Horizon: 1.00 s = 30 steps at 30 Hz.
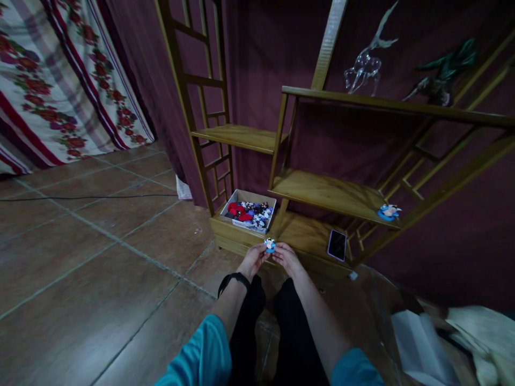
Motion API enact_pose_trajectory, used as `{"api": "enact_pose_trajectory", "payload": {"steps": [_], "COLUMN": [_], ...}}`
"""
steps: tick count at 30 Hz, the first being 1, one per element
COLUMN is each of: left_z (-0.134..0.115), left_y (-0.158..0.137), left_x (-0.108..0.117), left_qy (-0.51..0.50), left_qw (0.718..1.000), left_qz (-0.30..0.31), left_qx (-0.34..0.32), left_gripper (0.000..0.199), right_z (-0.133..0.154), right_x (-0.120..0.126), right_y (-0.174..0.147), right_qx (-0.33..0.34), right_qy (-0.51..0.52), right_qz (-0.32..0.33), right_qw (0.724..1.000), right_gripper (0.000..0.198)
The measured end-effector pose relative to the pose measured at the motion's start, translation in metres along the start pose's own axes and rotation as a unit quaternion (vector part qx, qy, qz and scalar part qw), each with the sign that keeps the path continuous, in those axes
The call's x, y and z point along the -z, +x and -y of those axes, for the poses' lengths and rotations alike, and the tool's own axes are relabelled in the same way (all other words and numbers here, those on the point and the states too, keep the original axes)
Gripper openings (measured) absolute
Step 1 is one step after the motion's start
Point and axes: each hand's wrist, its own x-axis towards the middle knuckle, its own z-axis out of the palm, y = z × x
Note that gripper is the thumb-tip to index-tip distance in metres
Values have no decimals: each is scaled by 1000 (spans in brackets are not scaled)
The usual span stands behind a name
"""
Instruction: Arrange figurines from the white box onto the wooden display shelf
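Between my two hands is a small blue and white figurine (269,245) on a blue base. My left hand (255,258) pinches it from the left, and my right hand (286,256) grips its right side. Just beyond them, an open white box (262,229) rests on the low wooden base of the shelf. Inside lies a jumble of small figures (257,213) in red, black, white and purple. A similar blue figurine (388,211) stands at the right end of the middle shelf board.
A wooden display shelf (322,192) fills the space ahead. On its top board stand a clear glass deer (364,67) and a dark green sculpture (446,72). A phone (337,245) lies on the low base. White papers (420,346) are at lower right; a black cable (88,198) crosses the tiled floor.
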Motion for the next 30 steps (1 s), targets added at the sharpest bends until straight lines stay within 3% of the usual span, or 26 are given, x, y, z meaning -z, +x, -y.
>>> {"api": "enact_pose_trajectory", "payload": {"steps": [11,30], "left_z": [0,0], "left_y": [-3,-1], "left_x": [-3,0], "left_qy": [2,20], "left_qw": [1000,1000], "left_qz": [-14,16], "left_qx": [8,14], "left_gripper": [2,6], "right_z": [3,2], "right_x": [-1,3], "right_y": [-1,1], "right_qx": [-2,-6], "right_qy": [-9,-7], "right_qz": [-1,-8], "right_qw": [1000,1000], "right_gripper": [19,20]}}
